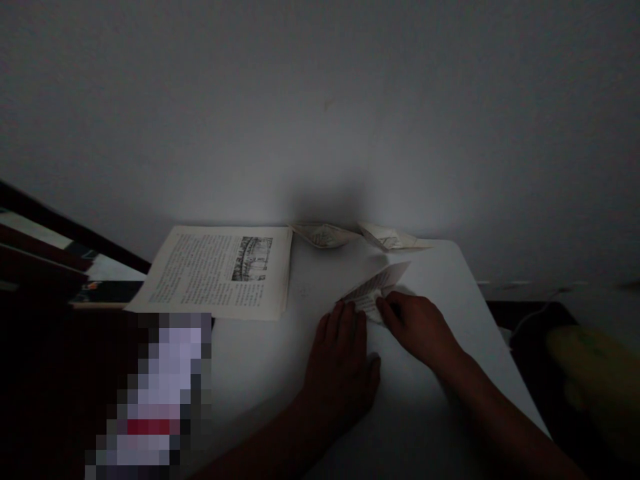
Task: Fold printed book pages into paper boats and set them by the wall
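A folded sheet of printed paper (369, 297) lies on the white table (270, 393), one flap standing up toward the back right. My left hand (340, 353) rests flat, its fingers stretched out onto the paper's lower left edge. From the right, my right hand (417, 323) pinches the paper's right side between curled fingers and thumb. Behind the hands, two folded paper boats (327, 235) sit side by side along the wall. The light is dim, so the exact folds are hard to make out.
A stack of printed pages (210, 273) with a picture on top lies at the table's back left. A pale wall (320, 120) rises behind the table. Something pixelated (165, 380) covers the front left. A yellowish item (595, 360) is beyond the right edge.
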`<state>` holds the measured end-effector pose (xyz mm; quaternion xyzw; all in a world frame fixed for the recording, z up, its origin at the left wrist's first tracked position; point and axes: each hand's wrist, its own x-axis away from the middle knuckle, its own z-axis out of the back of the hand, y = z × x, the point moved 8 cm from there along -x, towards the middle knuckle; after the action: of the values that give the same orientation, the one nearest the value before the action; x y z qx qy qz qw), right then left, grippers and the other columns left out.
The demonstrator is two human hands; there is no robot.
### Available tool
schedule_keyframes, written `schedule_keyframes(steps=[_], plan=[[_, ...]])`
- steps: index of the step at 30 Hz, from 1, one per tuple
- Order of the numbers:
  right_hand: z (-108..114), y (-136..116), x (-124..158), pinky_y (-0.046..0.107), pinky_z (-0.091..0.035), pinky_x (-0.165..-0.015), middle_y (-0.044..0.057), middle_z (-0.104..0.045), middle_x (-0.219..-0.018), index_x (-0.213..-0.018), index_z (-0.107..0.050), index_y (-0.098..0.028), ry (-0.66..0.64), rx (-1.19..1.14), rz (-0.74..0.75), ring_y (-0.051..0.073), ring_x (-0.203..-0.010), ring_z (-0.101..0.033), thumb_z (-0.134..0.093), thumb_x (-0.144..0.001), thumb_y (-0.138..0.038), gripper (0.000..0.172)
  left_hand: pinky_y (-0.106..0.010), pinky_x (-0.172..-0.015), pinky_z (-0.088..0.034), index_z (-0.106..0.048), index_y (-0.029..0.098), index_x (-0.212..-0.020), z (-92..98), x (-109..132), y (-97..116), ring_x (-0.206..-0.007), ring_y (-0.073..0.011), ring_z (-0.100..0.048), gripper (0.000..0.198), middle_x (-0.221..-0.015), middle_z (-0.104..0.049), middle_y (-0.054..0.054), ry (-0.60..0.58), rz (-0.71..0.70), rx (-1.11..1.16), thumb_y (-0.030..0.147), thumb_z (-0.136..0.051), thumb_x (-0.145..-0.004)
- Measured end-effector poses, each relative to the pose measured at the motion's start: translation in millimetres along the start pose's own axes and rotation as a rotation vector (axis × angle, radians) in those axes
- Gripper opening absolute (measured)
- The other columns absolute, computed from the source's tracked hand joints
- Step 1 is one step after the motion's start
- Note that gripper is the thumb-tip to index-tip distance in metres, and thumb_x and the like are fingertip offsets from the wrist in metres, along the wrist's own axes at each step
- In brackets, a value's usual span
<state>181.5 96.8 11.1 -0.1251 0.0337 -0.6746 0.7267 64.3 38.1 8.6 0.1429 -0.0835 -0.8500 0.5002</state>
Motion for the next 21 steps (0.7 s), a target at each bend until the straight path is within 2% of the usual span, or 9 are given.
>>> schedule_keyframes(steps=[7, 13, 21], plan=[[0.3, -2.1, -0.4, 0.027, -0.032, -0.058, 0.006, -0.069, -0.072, -0.07, -0.059, -0.019, -0.009, 0.031, 0.001, 0.019, -0.067, -0.064, -0.033, -0.092, -0.037, 0.039, -0.052, -0.102, -0.033, -0.043, 0.009, -0.13, 5.4, 0.9, 0.3, -0.13, -0.0363, -0.033, 0.054, -0.139, -0.037, -0.023, 0.033, 0.021, 0.003, 0.034, -0.049, -0.082], [-1.2, -1.4, -1.1, 0.028, -0.03, -0.056, 0.007, -0.07, -0.073, -0.071, -0.06, -0.019, -0.02, 0.058, -0.019, 0.02, -0.067, -0.064, -0.032, -0.093, -0.038, 0.04, -0.05, -0.1, -0.035, -0.043, 0.009, -0.129, 6.3, -0.4, 0.1, -0.129, -0.0364, -0.034, 0.055, -0.138, -0.038, -0.023, 0.012, 0.025, -0.002, 0.035, -0.051, -0.081], [-1.4, -2.0, -1.7, 0.028, -0.03, -0.058, 0.008, -0.07, -0.076, -0.073, -0.061, -0.019, -0.022, 0.084, -0.027, 0.019, -0.07, -0.064, -0.032, -0.093, -0.038, 0.039, -0.049, -0.096, -0.038, -0.044, 0.011, -0.128, 7.1, -1.0, -1.3, -0.126, -0.0354, -0.035, 0.053, -0.136, -0.039, -0.021, 0.021, 0.029, 0.003, 0.036, -0.05, -0.082]])
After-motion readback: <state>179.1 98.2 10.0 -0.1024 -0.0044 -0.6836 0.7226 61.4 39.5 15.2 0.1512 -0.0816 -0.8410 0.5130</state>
